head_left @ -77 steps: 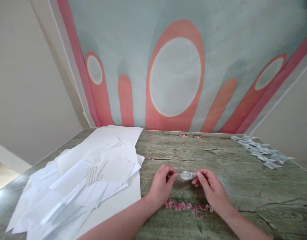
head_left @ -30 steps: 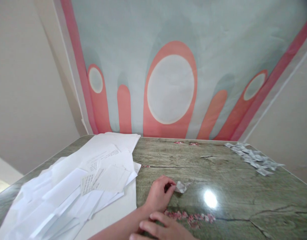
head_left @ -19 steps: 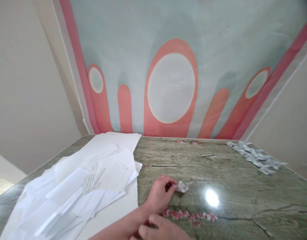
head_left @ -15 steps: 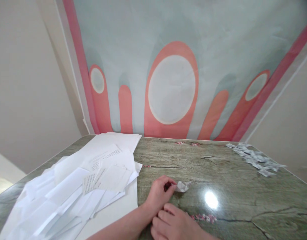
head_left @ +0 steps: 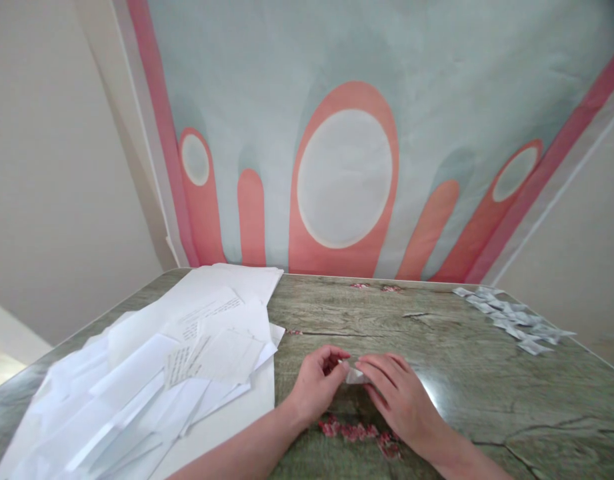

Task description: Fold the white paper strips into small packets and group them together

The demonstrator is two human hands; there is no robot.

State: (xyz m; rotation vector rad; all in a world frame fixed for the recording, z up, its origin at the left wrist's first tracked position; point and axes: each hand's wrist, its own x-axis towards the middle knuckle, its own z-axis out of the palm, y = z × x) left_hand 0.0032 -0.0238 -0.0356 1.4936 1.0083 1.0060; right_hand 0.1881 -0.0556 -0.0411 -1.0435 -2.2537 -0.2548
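Between my hands, over the middle of the table, is a small folded piece of white paper [head_left: 355, 375]. My left hand [head_left: 317, 382] pinches its left end between thumb and fingers. The fingers of my right hand [head_left: 399, 397] close on its right end from the other side. Only the short middle part of the folded paper shows; both ends are covered by fingertips.
A heap of loose white paper sheets [head_left: 137, 373], some printed, covers the table's left side. Several small folded paper pieces [head_left: 517, 317] lie at the far right edge. The wood-patterned table [head_left: 337, 313] meets a patterned wall covering [head_left: 267, 120] behind.
My right hand has moved up and to the right from beside my left wrist and now grips the folded paper's right end. My left hand keeps its pinch, nearly in the same place.
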